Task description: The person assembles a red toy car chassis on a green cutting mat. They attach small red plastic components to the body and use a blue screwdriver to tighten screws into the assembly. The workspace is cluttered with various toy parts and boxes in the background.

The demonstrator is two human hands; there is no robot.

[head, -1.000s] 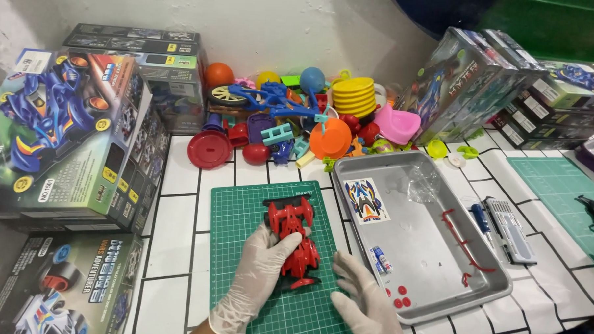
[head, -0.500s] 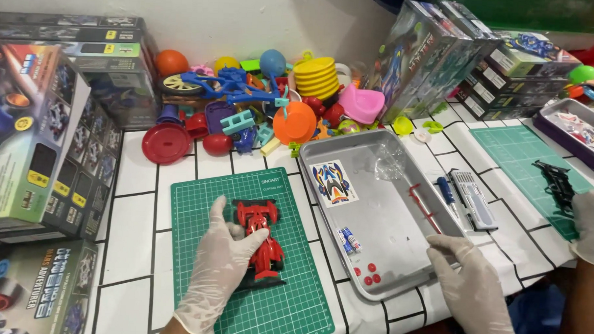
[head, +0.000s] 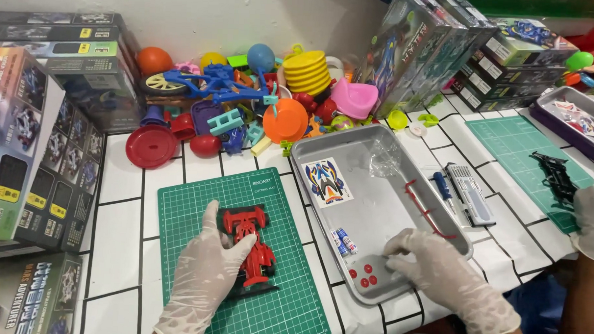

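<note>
A red toy car chassis point(head: 249, 247) lies on a green cutting mat point(head: 285, 305). My left hand point(head: 204, 269), in a white glove, rests on the car's left side and holds it down. My right hand point(head: 432, 264), also gloved, reaches into the near end of a metal tray point(head: 370, 156), its fingertips just right of several small red round parts point(head: 362, 276). The tray also holds two small batteries point(head: 342, 241), a sticker sheet point(head: 327, 181), a red plastic sprue point(head: 424, 207) and a clear bag point(head: 384, 162).
A heap of coloured plastic toys point(head: 247, 99) lies behind the mat. Model car boxes point(head: 41, 138) stand at left and back right. A screwdriver point(head: 443, 188) and a bit case point(head: 470, 196) lie right of the tray. Another person's gloved hand point(head: 593, 217) is by a second mat point(head: 528, 155).
My right hand left the car and moved right into the near end of the tray. My left hand stays on the car. The view shifted right.
</note>
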